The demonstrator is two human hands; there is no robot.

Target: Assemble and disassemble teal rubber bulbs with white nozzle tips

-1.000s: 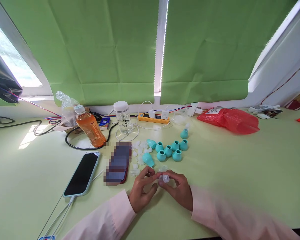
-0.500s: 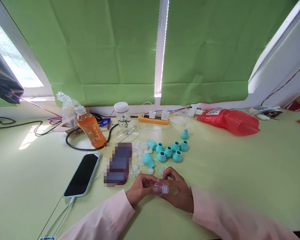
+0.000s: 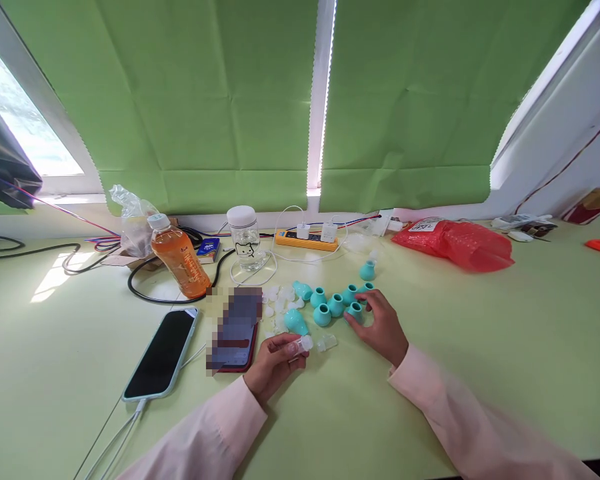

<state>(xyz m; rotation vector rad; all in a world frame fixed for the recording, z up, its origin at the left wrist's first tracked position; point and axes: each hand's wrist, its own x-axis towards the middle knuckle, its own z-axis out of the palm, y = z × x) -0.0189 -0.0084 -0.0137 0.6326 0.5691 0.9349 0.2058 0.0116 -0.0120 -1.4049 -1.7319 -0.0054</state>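
My left hand is closed around a small clear plastic tube with a whitish end that points right. Another short clear plastic piece lies on the table just right of it. Out to the right, my right hand has thumb and fingertips on both sides of a turquoise rubber bulb, which still rests among the others. Several more bulbs stand beside it with their round openings up. One turquoise bulb lies on its side, near small translucent white pieces.
Left of the parts lie a partly pixelated phone and a charging phone. Behind stand an orange drink bottle, a clear jar and a yellow power strip. A red plastic bag lies back right.
My hands have moved apart. My left hand keeps the clear tube, now slightly farther forward. My right hand has gone forward and right to the turquoise bulbs.
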